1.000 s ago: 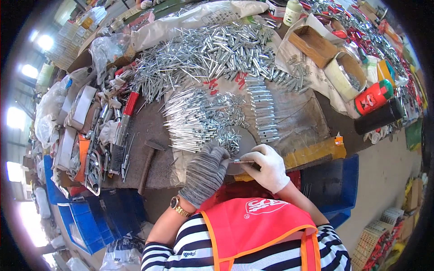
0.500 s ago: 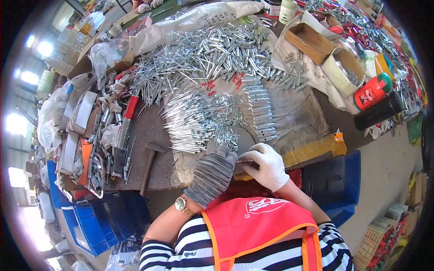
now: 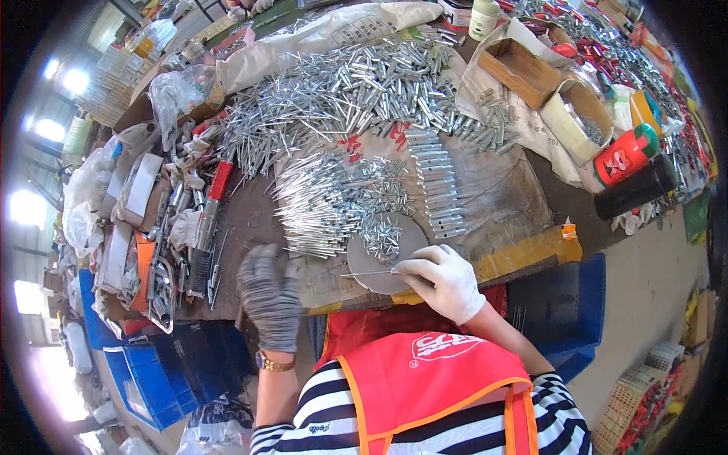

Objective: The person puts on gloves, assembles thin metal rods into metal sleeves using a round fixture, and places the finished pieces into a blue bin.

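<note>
My right hand [image 3: 446,282], in a white glove, pinches a thin metal pin [image 3: 368,273] that points left over a round grey plate [image 3: 413,235]. A small heap of short metal fittings [image 3: 381,238] lies on that plate. My left hand [image 3: 271,297], in a grey striped glove, is over the spot where a hammer lay at the mat's left side. Its fingers are smeared by motion and cover most of the hammer, so a grip on it cannot be made out. Left of the fittings, many thin pins [image 3: 315,208] lie in a bundle.
Flat metal pieces stand in a column [image 3: 437,182] on the mat. Behind lies a big heap of metal tubes and rods [image 3: 356,87]. A cluttered tool pile [image 3: 182,220] is at left, open cartons [image 3: 519,72] at right. Blue bins [image 3: 557,303] flank me below the table edge.
My left hand has left the right hand and moved left to the hammer. The right hand stays near its place, and the pin in it now shows over the round plate.
</note>
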`<control>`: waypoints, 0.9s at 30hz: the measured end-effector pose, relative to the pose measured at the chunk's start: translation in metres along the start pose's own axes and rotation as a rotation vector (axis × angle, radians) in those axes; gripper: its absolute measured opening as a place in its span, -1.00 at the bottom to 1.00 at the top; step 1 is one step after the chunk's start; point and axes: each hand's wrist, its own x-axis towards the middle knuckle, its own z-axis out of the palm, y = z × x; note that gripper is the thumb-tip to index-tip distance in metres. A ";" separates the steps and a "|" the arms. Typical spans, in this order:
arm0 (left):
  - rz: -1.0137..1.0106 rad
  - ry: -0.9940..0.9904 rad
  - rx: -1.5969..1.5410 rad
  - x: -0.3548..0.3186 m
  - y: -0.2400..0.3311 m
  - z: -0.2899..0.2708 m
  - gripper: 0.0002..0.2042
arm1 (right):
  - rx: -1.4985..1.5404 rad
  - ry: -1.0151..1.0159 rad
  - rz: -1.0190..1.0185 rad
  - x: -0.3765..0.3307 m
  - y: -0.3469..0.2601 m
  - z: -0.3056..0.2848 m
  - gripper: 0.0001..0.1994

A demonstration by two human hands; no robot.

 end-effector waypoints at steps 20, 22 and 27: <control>0.216 -0.528 -0.485 0.001 0.057 -0.034 -0.62 | -0.025 0.006 0.051 0.004 -0.003 -0.001 -0.73; 0.308 -0.497 -0.462 -0.001 0.061 -0.033 -0.52 | -0.011 0.001 0.062 0.005 -0.003 0.001 -0.72; 0.363 -0.644 -0.361 0.001 0.067 -0.029 -0.46 | 0.002 0.000 0.059 0.006 -0.004 0.000 -0.70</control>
